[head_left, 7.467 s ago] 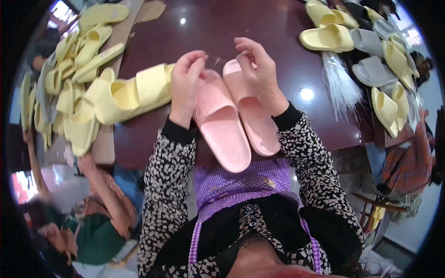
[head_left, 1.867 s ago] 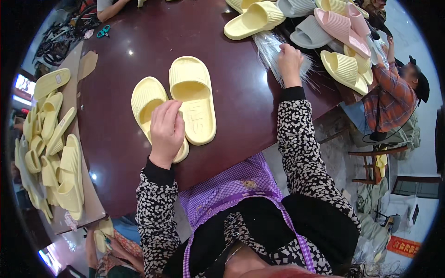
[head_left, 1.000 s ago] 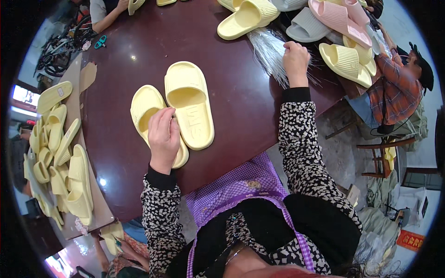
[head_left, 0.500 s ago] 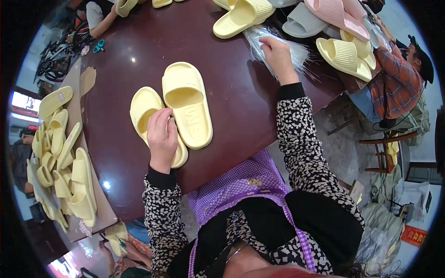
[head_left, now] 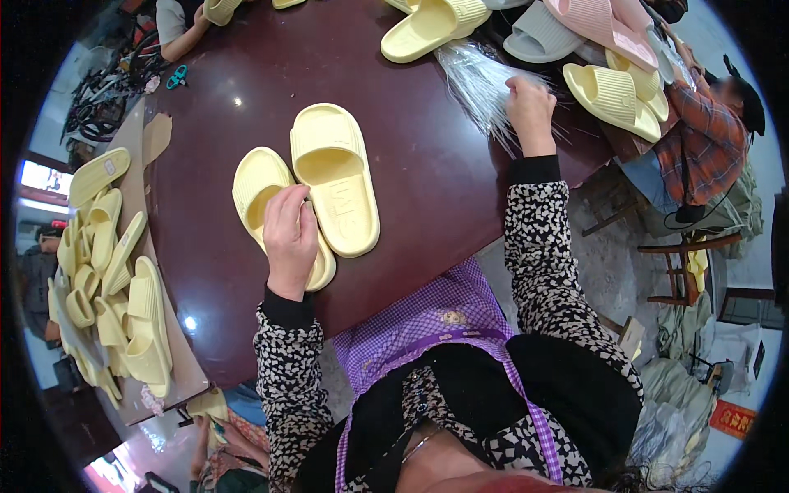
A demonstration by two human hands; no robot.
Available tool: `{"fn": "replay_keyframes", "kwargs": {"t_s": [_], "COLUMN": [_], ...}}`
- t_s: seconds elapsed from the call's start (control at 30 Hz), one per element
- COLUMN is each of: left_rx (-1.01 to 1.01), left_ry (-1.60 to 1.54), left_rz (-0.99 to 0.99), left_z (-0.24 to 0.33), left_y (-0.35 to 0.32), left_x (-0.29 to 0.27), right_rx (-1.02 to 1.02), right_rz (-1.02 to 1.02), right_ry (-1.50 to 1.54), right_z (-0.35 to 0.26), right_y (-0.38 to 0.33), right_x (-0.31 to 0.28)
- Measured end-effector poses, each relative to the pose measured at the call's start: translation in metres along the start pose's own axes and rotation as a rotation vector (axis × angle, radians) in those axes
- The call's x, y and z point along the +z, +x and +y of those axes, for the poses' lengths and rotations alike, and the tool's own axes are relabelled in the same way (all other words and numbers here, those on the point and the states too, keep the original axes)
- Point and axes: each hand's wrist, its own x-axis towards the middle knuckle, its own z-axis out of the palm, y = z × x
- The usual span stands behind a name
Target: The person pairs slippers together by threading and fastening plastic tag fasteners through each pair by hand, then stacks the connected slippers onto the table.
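Note:
Two pale yellow slippers lie side by side on the dark red table: a right-hand slipper [head_left: 349, 215] and a left-hand slipper [head_left: 265, 177], set slightly nearer me. Over the left-hand slipper's footbed rests my left hand [head_left: 290, 234], its thumb and fingers pinched together beside the other slipper's edge. Whatever that pinch may hold is hidden. My right hand [head_left: 532, 115] is closed, fingers curled, at the right edge of a bundle of thin clear plastic strands [head_left: 479, 82]. Whether a strand is between its fingers cannot be made out.
Yellow slippers [head_left: 612, 103], a grey slipper [head_left: 549, 34] and a pink slipper [head_left: 598, 29] crowd the far right. Many yellow slippers [head_left: 146, 329] are piled on a side table at left. Teal scissors [head_left: 177, 76] lie far left. Other people sit around the table.
My right hand has moved right across the strands and its fingers have curled in, uncovering more of the bundle. My left hand stays pinched at the slippers.

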Motion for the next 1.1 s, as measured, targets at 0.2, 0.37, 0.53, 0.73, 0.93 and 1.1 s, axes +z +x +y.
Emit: {"fn": "replay_keyframes", "kwargs": {"t_s": [0.2, 0.37, 0.53, 0.73, 0.93, 1.1], "left_rx": [0.013, -0.034, -0.023, -0.002, -0.003, -0.008], "left_ry": [0.012, 0.001, 0.008, 0.003, 0.0, -0.005], "left_rz": [0.007, -0.003, 0.001, 0.014, 0.004, -0.002], "left_z": [-0.001, -0.003, -0.007, -0.016, -0.023, -0.024], "left_y": [0.001, -0.002, -0.003, -0.011, -0.017, -0.013], "left_x": [0.001, 0.001, 0.004, 0.007, 0.011, 0.012], "right_rx": [-0.046, -0.085, -0.18, 0.142, -0.268, -0.403], "right_rz": [0.05, 0.046, 0.183, 0.127, 0.427, 0.557], "right_ry": [0.049, -0.002, 0.211, 0.8, 0.347, 0.396], "right_z": [-0.003, 0.001, 0.008, -0.012, -0.022, -0.051], "right_y": [-0.003, -0.009, -0.002, 0.006, 0.016, 0.013], "right_x": [0.001, 0.01, 0.018, 0.003, -0.026, -0.075]}}
